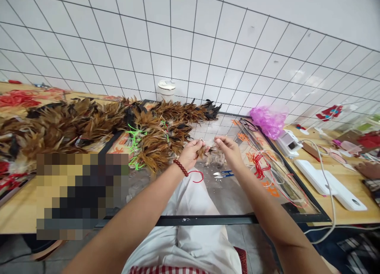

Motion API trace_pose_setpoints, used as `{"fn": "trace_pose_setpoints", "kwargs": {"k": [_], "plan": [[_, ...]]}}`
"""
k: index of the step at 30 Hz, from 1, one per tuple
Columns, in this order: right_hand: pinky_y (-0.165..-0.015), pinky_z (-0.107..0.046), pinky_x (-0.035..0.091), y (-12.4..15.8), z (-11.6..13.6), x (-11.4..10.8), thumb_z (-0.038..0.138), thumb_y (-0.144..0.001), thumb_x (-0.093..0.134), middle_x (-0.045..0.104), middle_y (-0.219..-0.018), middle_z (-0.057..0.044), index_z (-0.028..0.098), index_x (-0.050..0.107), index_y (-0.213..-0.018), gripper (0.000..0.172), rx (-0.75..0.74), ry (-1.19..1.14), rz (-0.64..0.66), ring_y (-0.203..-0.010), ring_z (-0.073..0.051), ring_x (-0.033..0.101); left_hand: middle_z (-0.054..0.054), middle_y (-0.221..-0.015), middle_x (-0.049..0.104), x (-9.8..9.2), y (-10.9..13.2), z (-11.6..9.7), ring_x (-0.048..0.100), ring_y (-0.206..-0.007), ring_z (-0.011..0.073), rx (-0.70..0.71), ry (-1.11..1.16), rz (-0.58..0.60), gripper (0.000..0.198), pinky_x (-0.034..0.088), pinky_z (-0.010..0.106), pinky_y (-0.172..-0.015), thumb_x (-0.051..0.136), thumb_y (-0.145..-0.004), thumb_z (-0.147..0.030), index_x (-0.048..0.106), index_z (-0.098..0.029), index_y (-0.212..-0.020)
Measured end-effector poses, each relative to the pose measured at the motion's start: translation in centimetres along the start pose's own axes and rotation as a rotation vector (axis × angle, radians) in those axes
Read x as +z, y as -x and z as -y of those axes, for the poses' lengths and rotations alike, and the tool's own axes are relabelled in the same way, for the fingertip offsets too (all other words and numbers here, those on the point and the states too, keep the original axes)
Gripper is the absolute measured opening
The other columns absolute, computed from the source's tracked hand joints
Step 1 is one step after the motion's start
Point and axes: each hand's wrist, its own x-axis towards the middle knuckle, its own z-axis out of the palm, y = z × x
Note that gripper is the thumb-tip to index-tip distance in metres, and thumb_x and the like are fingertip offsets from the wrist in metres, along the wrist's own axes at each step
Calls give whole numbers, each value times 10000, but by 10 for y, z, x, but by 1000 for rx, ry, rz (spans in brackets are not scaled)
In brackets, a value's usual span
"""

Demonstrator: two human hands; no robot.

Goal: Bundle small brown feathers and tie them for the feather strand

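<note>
Over the glass tabletop, my left hand [191,153] is closed on a small bunch of brown feathers [202,152]. A dark red bead bracelet [181,168] circles that wrist. My right hand [229,148], a short way to the right, has thumb and forefinger pinched together. Whatever it may hold is too small to make out. Loose pale fluff [218,158] lies between and below the hands. Thread snips with blue handles [224,174] rest nearer to me, beside a curl of red cord [198,176].
Brown feather bundles [157,143], some with green ties, cover the left side. Behind stands a white lidded container [166,90] against a wire grid. To the right are a purple plastic bag [270,121], eyeglasses [248,124], red cord [263,166] and a white power strip [329,185].
</note>
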Motion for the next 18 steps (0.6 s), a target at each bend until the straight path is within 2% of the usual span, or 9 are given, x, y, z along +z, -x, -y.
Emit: {"fn": "trace_pose_setpoints", "kwargs": {"k": [2,5,9,12,14,18], "plan": [[-621,-276,470,-1,2,3,557,-725,638,661,-847,-46,193,656,-934,421,159,-156,64,-661,-130,562,2,-681,604,1,0,1,638,-648,121,12,-87,2,192,528,237,-602,729,-724,-247,576,-133,-718],[-583,-242,435,-1,6,6,534,-665,708,619,-725,-5,186,650,-842,395,185,-224,95,-600,-103,522,8,-646,608,1,-1,5,599,-579,113,81,-194,4,236,488,218,-522,754,-690,-303,598,-127,-703],[-564,-239,395,1,9,1,474,-678,720,531,-594,29,186,607,-716,311,75,-162,30,-565,-101,463,15,-640,624,2,-2,10,560,-538,96,147,-255,-15,261,456,206,-492,769,-656,-339,629,-123,-697],[-585,-256,394,1,11,-6,459,-730,681,528,-612,24,193,601,-703,279,-26,-73,106,-591,-115,464,10,-653,627,4,-2,10,563,-548,93,181,-262,-64,265,467,212,-515,767,-650,-355,646,-123,-692],[-640,-277,414,3,15,-8,428,-766,660,564,-664,7,199,616,-705,241,-145,20,153,-646,-132,501,16,-674,636,6,0,9,576,-570,96,187,-258,-84,266,480,218,-540,768,-648,-353,653,-118,-693],[-755,-309,438,6,20,-6,352,-822,624,617,-732,-22,216,651,-728,168,-347,213,145,-745,-157,557,38,-668,646,9,4,9,593,-560,117,113,-276,8,280,481,236,-529,755,-665,-362,655,-108,-730]]}}
